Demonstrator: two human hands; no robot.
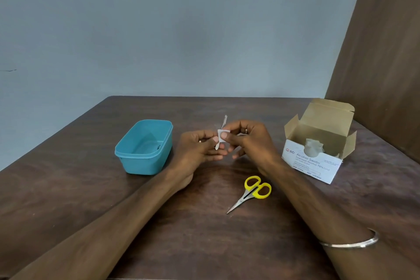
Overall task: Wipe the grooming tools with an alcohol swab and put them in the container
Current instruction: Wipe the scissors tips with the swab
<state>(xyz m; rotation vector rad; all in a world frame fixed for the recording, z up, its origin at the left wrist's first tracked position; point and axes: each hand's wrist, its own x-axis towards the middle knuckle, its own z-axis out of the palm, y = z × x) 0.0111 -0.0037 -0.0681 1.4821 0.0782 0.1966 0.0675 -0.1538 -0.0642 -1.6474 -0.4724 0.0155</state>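
Alcohol swab [221, 136]: small white pad, pinched under the thumb of the right hand [246, 141] and folded around a slim metal grooming tool [223, 121]. Tool held above the table [91, 188], mid-way between container and swab box; upper tip projecting above the fingers, lower tip showing below the pad. Exact tool type too small to tell. Left hand [197, 151] closed on the lower end of the tool, right hand closed on the swab.

Handling, as judged: swab light, soft, damp, easily bunched; best gripped flat between thumb and forefinger. Tool light, rigid, smooth, likely slippery once wetted; best held by the end away from the pad, clear of any point.

Scissors [252, 193]: yellow loops, thin steel blades closed, lying on the table just in front of the hands. Stiff, sharp-tipped; take hold at the loops.

Container [145, 148]: teal plastic tub, open, to the left, appears empty.

Swab box [318, 157]: cardboard, lid flaps open, to the right.
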